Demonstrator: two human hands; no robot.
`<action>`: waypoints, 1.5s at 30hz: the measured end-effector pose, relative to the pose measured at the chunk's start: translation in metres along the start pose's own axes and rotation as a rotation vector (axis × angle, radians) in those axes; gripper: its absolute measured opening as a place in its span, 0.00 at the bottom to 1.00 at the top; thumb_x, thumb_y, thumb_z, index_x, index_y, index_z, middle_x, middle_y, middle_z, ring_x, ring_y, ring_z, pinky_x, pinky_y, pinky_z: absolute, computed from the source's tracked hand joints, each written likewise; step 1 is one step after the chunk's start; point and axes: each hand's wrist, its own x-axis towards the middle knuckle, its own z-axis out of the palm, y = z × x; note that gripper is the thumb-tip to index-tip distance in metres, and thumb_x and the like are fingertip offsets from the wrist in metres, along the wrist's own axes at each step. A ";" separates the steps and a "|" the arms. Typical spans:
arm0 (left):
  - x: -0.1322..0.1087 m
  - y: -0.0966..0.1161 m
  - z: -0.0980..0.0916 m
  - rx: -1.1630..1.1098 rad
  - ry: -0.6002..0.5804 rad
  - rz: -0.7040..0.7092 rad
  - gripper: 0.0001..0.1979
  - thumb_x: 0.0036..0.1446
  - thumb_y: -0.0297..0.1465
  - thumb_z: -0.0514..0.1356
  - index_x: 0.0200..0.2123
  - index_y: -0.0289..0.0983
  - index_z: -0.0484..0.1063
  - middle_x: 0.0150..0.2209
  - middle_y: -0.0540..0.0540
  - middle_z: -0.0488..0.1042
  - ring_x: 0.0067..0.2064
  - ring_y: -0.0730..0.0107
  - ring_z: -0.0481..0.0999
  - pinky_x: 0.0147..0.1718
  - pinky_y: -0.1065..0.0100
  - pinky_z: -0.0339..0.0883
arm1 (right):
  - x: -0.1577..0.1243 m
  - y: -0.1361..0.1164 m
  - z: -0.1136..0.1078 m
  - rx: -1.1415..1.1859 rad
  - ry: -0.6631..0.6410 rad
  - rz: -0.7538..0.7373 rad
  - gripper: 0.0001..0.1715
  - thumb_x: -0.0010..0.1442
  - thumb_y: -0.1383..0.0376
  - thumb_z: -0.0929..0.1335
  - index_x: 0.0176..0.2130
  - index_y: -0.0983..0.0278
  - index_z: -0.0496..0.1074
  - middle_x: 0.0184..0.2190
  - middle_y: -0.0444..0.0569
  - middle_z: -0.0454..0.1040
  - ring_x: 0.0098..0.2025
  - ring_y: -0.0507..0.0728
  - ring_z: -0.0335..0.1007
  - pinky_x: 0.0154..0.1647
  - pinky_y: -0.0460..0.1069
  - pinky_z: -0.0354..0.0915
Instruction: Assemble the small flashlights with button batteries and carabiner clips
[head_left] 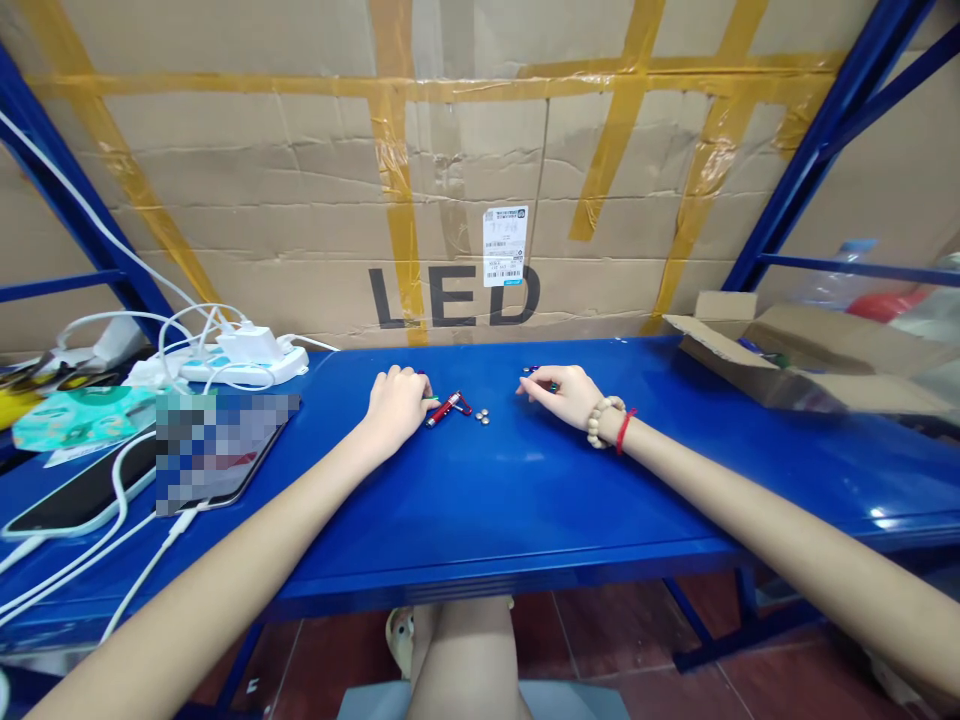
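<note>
My left hand (397, 408) rests on the blue tabletop with its fingers curled under. A bit of green shows at its fingertips; whatever it holds is mostly hidden. Just right of it lies a small red metal penlight (442, 411) with a red carabiner clip (463, 402). Several small silver button cells (483, 417) sit beside the clip. My right hand (564, 394) is further right, its fingers bent and closed, wearing a bead bracelet and a red cord. Small green and purple pieces show partly behind its fingers, too covered to name.
At left are two phones (94, 490) with white cables, a white power strip (289, 366) with chargers, and a green tissue pack (82, 418). An open cardboard box (810, 385) stands at right. A large taped carton (300, 200) marked LED closes off the back.
</note>
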 end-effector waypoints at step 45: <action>-0.012 0.011 0.004 -0.274 0.248 0.248 0.12 0.65 0.37 0.45 0.46 0.37 0.58 0.43 0.42 0.74 0.44 0.61 0.76 0.33 0.70 0.64 | -0.006 -0.027 0.010 -0.347 -0.082 -0.073 0.17 0.62 0.62 0.60 0.45 0.59 0.74 0.40 0.48 0.74 0.36 0.53 0.70 0.31 0.46 0.59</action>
